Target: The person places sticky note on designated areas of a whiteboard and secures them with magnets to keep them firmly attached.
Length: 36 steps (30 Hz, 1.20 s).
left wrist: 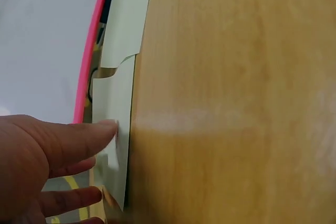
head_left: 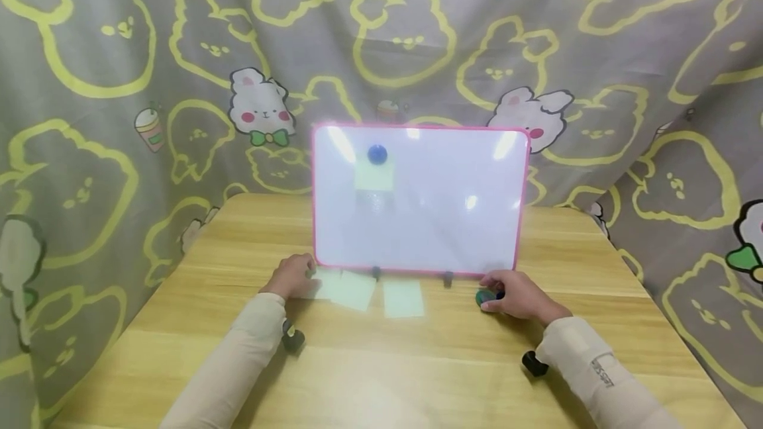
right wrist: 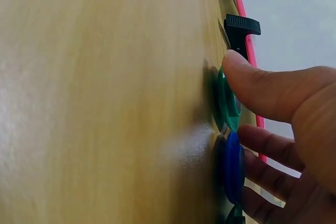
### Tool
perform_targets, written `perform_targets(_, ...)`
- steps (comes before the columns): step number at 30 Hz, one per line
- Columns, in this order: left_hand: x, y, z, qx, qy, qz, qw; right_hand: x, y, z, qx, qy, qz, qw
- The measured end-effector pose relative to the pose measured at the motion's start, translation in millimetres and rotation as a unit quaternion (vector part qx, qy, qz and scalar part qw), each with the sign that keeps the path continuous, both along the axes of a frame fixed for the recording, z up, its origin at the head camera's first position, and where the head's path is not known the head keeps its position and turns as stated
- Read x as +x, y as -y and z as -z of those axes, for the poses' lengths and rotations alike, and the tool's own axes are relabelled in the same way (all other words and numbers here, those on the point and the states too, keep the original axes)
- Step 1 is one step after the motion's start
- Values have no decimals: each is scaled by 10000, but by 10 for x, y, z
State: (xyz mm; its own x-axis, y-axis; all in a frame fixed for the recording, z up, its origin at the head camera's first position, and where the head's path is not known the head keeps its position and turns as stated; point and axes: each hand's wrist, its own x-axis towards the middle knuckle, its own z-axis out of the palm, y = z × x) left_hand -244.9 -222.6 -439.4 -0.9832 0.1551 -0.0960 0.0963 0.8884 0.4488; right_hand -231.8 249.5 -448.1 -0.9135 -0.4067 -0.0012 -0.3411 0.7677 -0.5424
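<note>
My left hand (head_left: 292,275) is at the left end of a row of pale green paper notes (head_left: 403,298) on the table. In the left wrist view its thumb lies over the nearest note (left wrist: 113,95), with the other fingers extended by the note's edge. At the whiteboard's lower right corner, my right hand (head_left: 517,295) pinches a round green magnet (right wrist: 227,103) between thumb and index finger. Its other fingers reach beside a blue magnet (right wrist: 233,166). Another green piece (right wrist: 235,214) shows partly at the bottom of the right wrist view.
A pink-framed whiteboard (head_left: 441,217) stands upright on black feet (head_left: 448,279) at the back of the wooden table (head_left: 381,363). On it, a blue round magnet (head_left: 377,154) overlaps the top of a pale note (head_left: 373,177). A patterned curtain (head_left: 411,38) hangs behind.
</note>
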Motion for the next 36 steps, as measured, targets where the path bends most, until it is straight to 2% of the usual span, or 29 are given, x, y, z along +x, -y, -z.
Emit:
perform_targets(6, -5, 1, 4, -98, -86, 117, 9998, -32, -2, 14, 65, 28, -97, 9999)
perform_targets(22, 49, 14, -16, 41, -88, 53, 9999, -34, -6, 13, 72, -71, -114, 9999)
perform_targets(26, 62, 25, -23, 30, -58, 29, 10000, -30, -3, 9, 122, 25, -124, 9998)
perform_targets(36, 39, 30, -44, 166, -61, -7, 9998, -17, -1, -34, 218, 19, -320, 9992)
